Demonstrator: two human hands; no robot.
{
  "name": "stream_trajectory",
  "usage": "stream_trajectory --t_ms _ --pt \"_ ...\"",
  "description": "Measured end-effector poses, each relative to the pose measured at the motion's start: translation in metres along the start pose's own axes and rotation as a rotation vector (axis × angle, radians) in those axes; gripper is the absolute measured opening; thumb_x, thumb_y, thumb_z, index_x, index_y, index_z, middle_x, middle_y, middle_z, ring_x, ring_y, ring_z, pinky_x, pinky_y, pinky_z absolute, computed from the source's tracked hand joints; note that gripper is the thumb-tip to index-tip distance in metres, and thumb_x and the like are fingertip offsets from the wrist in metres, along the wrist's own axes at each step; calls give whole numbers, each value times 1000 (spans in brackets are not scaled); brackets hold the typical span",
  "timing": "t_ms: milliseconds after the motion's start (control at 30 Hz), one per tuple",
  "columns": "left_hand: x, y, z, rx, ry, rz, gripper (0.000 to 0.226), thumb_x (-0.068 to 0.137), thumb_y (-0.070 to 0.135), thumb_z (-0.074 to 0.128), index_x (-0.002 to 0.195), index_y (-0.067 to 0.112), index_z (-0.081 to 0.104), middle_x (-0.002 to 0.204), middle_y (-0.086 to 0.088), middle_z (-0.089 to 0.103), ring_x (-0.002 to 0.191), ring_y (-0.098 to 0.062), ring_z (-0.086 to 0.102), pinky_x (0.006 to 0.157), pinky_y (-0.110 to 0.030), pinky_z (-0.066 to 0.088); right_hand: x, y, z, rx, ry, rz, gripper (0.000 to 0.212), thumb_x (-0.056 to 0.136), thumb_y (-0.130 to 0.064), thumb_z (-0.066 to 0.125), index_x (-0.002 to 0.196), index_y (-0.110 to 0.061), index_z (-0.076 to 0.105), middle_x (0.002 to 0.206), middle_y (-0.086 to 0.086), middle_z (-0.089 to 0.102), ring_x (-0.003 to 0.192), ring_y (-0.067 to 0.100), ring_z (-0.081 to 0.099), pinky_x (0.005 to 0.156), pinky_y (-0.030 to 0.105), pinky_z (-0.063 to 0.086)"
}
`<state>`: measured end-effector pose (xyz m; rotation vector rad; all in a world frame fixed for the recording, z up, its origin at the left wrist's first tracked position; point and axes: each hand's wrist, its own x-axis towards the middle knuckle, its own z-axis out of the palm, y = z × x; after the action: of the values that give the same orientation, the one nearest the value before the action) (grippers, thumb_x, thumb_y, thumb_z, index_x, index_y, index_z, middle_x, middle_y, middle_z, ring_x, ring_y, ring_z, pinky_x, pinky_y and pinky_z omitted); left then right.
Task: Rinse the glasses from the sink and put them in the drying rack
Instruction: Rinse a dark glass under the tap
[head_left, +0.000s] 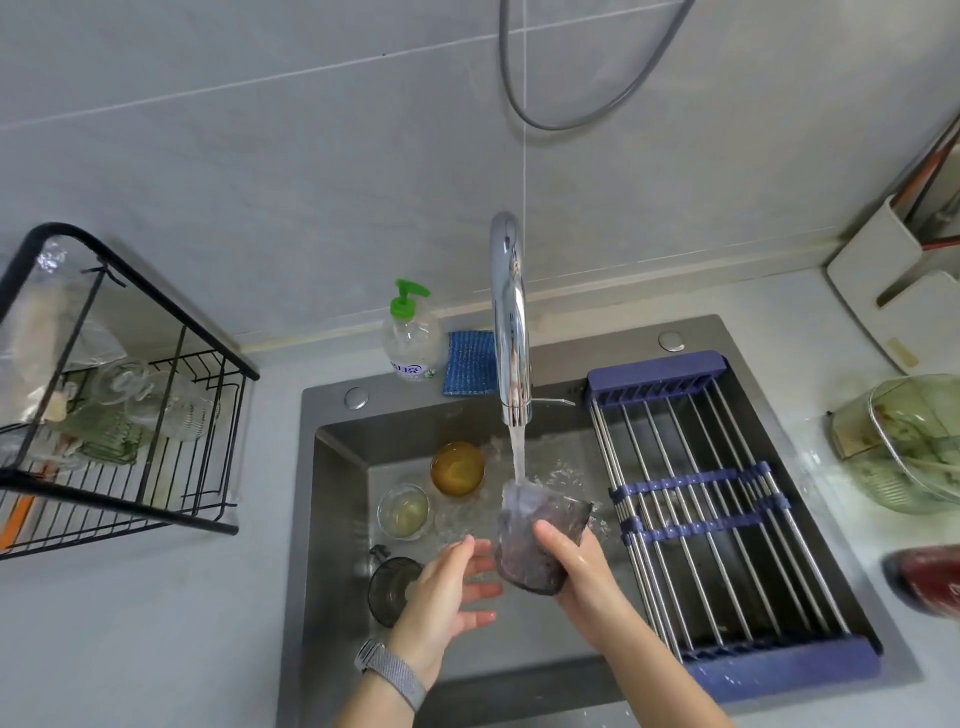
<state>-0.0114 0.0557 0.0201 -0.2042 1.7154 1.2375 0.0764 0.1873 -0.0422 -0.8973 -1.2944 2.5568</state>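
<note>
The grey surface (156, 623) carries a dark sink (332, 519), and everything here sits relative to that sink. A black wire rack (156, 467) stands on the surface well to the sink's left, holding clear glassware that is hard to tell apart; its left side is cut off by the picture's edge. A roll-up rack (727, 519) with blue ends lies across the sink's right half. The tap (511, 322) rises from the sink's back rim and runs water into a smoky purple glass (540, 540) held above the basin's middle. The glass tilts, its long axis leaning away from the person, mouth up toward the stream and base toward the wrist.

The right hand (582, 577) grips the glass from the right, thumb across its near wall, the other fingers hidden behind it. The left hand (447, 592) hovers just left of the glass, fingers spread and holding nothing.

In the basin's left part stand an amber glass (458, 469), a clear glass (404, 512), and a dark glass (389, 590) partly hidden by the left hand.
</note>
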Motion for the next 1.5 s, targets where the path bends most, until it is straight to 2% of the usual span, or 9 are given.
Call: stream_trajectory --t_ms 167,333,533,600,833,1033,1200,1333,1500 --pt "6 1 -6 -19 4 130 26 98 30 50 119 20 61 124 -5 63 107 -20 64 91 -42 53 14 -8 -2 -173 23 -104 84 54 -29 90 127 -11 53 120 11 68 114 26 64 92 32 52" --pt "18 3 -7 -160 -292 281 89 68 62 77 142 25 43 142 -2 55 132 -22 51 106 -52 44 14 -8 7 -199 -96 -93 83 61 -27 90 131 -8 50 125 13 65 119 31 61 103 42 47" --pt "36 -5 -7 -77 -345 288 113 48 25 98 142 8 38 129 -17 63 120 -32 60 96 -40 52 7 -19 20 -68 -157 32 70 71 -47 75 131 -16 56 129 6 64 124 24 57 108 43 42" --pt "37 -9 -10 -82 -319 304 107 44 28 98 135 7 47 124 -13 67 117 -31 63 92 -37 53 11 -36 23 -32 36 95 65 70 -52 65 129 -26 55 131 1 61 121 18 55 114 47 33" --pt "31 -19 -16 -121 -170 280 102 42 25 93 133 20 49 121 -1 70 114 -21 65 94 -33 53 44 -103 22 632 168 23 66 98 -24 40 151 7 16 152 28 31 139 39 37 108 45 37" --pt "24 -19 -19 -111 -116 319 106 45 30 96 139 17 47 131 -8 63 121 -25 61 105 -48 46 56 -111 16 953 194 -64 68 83 -14 52 142 12 32 140 32 45 128 41 50 111 45 39" --pt "14 -13 -15 -52 1 444 102 38 26 92 130 24 47 129 -6 61 115 -14 63 98 -31 51 33 -48 24 554 326 345 37 95 -34 51 130 -20 55 140 5 56 118 27 55 95 42 40" --pt "6 -12 -12 138 54 621 101 39 29 89 126 28 39 124 7 57 111 -1 60 91 -16 48 -22 -16 41 477 -20 730 68 79 -65 57 124 -15 64 123 12 66 102 35 62 88 50 50" --pt "-11 -13 -4 391 32 811 99 44 33 93 125 47 37 120 11 60 115 -12 60 100 -32 50 -44 -34 51 709 -154 741 91 73 -79 56 122 -4 67 130 19 62 112 39 62 94 52 48"
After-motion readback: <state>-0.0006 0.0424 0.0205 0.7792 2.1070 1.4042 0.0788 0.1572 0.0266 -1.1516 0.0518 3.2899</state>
